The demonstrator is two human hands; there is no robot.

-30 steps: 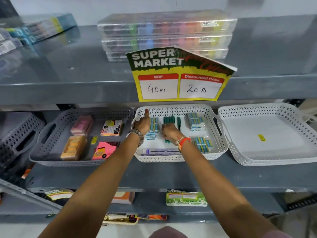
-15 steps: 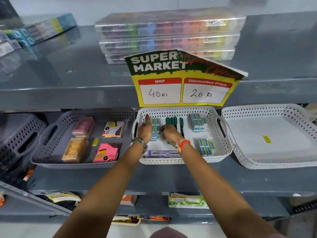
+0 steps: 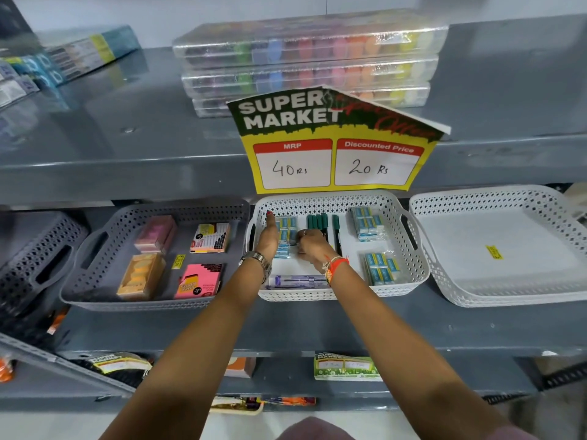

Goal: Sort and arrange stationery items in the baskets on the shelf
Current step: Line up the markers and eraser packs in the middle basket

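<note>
Both hands inside the middle white basket (image 3: 336, 295) on the shelf (image 3: 317, 328), squaring up the eraser packs (image 3: 287, 230) at its far left. Left hand (image 3: 268, 238) flat and open against the stack's left side, gripping nothing; right hand (image 3: 309, 246) curled at the stack's right edge, grip apparently pinching a pack, though hard to confirm. Green markers (image 3: 317, 222) just right. Next, probably: pressing the stack into line, clear of the markers.
</note>
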